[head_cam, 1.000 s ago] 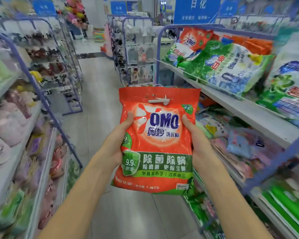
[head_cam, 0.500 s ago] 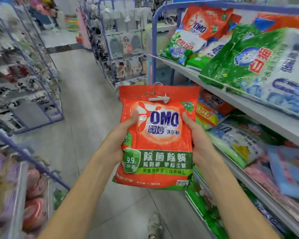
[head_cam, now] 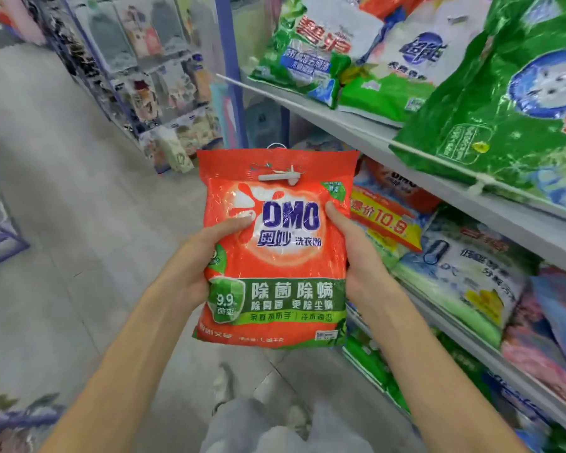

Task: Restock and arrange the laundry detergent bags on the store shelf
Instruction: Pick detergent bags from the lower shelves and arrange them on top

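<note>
fingers of left hand (head_cam: pixel 190 266) and right hand (head_cam: pixel 356 256) clamp the upright orange detergent bag (head_cam: pixel 275 250); shelf (head_cam: pixel 471 204) just beside.

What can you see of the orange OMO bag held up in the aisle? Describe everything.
The orange OMO bag is glossy, crinkled plastic, upright, facing the camera beside the shelves. It shows a blue logo on a white splash, green band below, grey clip near the top. The left hand and right hand grip its sides, thumbs on front.
</note>
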`<state>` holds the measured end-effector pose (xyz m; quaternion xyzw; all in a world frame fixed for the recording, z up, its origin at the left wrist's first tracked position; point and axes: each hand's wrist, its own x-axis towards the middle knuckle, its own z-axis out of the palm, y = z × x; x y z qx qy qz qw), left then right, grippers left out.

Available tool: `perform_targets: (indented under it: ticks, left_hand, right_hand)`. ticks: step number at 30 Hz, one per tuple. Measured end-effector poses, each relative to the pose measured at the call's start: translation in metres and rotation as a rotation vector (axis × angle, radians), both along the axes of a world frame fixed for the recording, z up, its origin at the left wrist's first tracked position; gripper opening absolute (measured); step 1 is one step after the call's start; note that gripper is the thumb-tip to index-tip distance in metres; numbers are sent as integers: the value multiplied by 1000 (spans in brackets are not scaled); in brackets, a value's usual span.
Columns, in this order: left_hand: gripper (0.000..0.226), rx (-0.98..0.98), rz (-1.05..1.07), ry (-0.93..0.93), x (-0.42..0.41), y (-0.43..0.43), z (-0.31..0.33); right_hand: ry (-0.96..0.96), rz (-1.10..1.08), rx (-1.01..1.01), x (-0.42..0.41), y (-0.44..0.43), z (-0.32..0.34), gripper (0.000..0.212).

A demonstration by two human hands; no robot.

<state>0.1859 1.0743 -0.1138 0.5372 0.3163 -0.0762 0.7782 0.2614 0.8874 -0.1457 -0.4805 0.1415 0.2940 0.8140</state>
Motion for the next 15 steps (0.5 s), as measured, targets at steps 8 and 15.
perform_targets:
  ticks: [8, 15]
  left_hand:
    - [32, -95, -244, 78, 94, 59, -39]
    - [52, -109, -430, 75, 152, 98, -99]
  right_hand:
    - [61, -243, -71, 40, 43, -32, 21]
    - [125, -434, -177, 51, 76, -89, 44]
